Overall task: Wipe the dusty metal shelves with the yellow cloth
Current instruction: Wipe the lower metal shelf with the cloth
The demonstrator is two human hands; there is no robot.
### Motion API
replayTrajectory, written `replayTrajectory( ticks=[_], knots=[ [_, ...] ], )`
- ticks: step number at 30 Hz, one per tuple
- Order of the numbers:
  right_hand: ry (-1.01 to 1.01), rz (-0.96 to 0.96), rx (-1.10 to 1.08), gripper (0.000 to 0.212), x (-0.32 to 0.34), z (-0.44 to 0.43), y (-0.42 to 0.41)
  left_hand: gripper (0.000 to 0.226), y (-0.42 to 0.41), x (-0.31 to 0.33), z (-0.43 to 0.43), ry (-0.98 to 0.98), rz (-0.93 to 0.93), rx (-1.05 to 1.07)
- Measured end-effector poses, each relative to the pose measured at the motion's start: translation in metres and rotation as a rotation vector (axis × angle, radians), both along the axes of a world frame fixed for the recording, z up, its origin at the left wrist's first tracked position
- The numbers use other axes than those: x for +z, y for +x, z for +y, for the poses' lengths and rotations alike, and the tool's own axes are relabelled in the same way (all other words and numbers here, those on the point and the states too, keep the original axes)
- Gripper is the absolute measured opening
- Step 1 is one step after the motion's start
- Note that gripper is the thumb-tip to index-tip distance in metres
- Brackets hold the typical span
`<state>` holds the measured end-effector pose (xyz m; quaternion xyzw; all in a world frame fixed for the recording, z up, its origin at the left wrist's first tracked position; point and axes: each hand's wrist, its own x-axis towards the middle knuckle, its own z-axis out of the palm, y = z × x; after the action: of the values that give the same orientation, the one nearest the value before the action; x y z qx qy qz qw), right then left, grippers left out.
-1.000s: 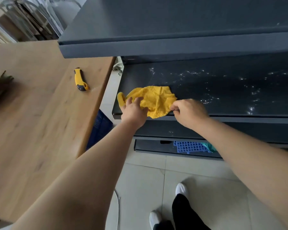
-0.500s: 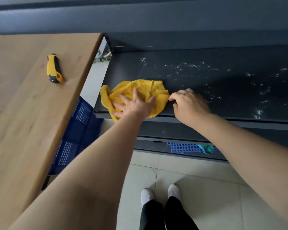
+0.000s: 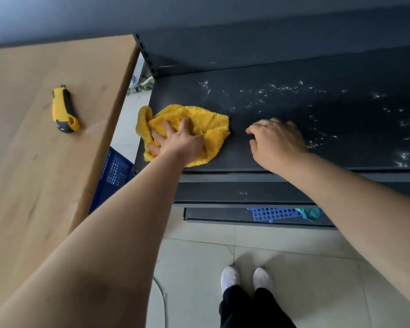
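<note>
1. The left hand is flat on the crumpled yellow terry cloth, fingers spread wide and pressing it down. It isn't gripping the cloth.
2. The cloth lies at the left front corner of the dark grey metal shelf. One fold droops past the shelf's left edge, and the near hem reaches the front lip.
3. The right hand is on the same shelf, just right of the cloth and apart from it. Its fingers are loosely bent, the tips are down on the metal, and it holds nothing.
4. White specks of dust are scattered across the back and right of the shelf. The strip between the two hands looks darker and cleaner.
5. To the left is the light wooden surface, separated from the shelving by a narrow gap. A yellow-and-black utility knife lies on it, well away from the cloth.
6. Down in that gap, a dark blue plastic mesh crate shows beneath the wooden edge.
7. On the lowest shelf, a light blue perforated plastic tray sits beside a bunched teal rag.
8. At the bottom of the view are pale floor tiles and a pair of white shoes under black trouser legs.
</note>
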<state>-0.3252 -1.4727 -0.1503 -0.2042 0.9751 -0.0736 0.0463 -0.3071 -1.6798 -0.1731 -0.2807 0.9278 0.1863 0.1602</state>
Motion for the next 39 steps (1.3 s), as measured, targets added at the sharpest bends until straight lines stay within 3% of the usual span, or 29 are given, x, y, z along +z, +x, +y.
replayTrajectory(
  ticks=[6,12,20,27,39],
  knots=[
    [-0.030,-0.001,-0.001,0.028,-0.002,0.001,-0.007,0.110,-0.028,-0.002,0.014,-0.061,0.032,0.063],
    [-0.048,0.084,-0.041,0.029,0.000,0.017,-0.023,0.088,-0.058,-0.016,0.007,-0.183,0.150,-0.070],
    [0.005,0.134,-0.114,0.028,0.001,0.033,-0.033,0.079,-0.095,-0.021,0.010,-0.154,0.267,-0.084],
    [-0.006,0.107,-0.159,0.029,0.001,0.057,-0.028,0.063,-0.117,-0.016,0.023,-0.262,0.125,-0.238],
    [0.049,0.102,-0.200,0.030,0.010,0.083,-0.015,0.057,-0.107,-0.010,0.115,-0.174,0.209,-0.595]
  ],
)
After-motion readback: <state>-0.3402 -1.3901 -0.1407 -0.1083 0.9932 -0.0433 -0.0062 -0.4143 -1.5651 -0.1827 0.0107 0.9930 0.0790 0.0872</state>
